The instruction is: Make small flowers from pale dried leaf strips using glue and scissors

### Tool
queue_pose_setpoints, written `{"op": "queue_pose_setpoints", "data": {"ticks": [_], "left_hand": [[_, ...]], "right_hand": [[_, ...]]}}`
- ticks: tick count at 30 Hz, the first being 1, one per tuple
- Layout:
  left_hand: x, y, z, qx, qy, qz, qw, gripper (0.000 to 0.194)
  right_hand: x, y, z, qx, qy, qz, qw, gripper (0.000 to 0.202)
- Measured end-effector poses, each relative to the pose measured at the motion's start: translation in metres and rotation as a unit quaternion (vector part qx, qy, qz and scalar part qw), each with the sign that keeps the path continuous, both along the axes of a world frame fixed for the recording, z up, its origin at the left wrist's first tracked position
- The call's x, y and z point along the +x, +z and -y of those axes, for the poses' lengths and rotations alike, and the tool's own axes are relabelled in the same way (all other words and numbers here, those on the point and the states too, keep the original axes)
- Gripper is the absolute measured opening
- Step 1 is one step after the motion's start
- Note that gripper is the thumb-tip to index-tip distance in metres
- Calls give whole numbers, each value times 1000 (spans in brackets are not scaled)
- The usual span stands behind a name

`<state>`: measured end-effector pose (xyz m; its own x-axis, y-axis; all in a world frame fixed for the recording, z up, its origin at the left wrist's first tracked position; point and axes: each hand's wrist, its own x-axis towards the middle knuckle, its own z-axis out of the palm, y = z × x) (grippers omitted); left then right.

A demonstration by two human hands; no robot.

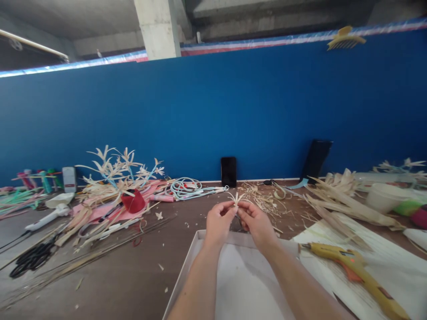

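Between the fingertips of both my hands is a small pale flower point(236, 199) with thin, curling petals, apparently of dried husk. My left hand point(219, 218) pinches it from the left, thumb and forefinger at its base. From the other side my right hand point(254, 218) closes its fingers on the same flower, the remaining fingers curled below. Both hands are raised over the far edge of a shallow white box lid point(247, 284). The lower end of the flower is hidden behind the fingers.
To the right, a yellow glue gun point(353, 266) lies on paper point(393, 262) near dried husks point(353, 209). Left are finished husk flowers point(116, 166), a red spool point(132, 201), black scissors point(35, 256) and thin wires point(100, 249). A black phone point(228, 171) leans against the blue partition point(207, 111).
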<state>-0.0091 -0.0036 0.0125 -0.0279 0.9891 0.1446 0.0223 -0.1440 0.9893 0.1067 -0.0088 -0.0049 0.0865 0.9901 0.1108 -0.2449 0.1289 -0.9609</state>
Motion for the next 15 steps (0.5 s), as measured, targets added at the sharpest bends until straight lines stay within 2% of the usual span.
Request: {"op": "queue_pose_setpoints", "data": {"ticks": [5, 8, 11, 15], "left_hand": [[-2, -6, -3, 27, -6, -13, 1000, 29], [-3, -7, -5, 59, 14, -16, 998, 26], [-5, -8, -7, 73, 53, 1, 996, 28], [-8, -12, -11, 84, 102, 15, 991, 30]], "right_hand": [[-1, 1, 0, 19, 19, 0, 1000, 38], [0, 4, 2, 6, 7, 20, 1000, 40], [7, 8, 1, -2, -47, 45, 998, 43], [26, 20, -2, 6, -178, 77, 981, 40]]}}
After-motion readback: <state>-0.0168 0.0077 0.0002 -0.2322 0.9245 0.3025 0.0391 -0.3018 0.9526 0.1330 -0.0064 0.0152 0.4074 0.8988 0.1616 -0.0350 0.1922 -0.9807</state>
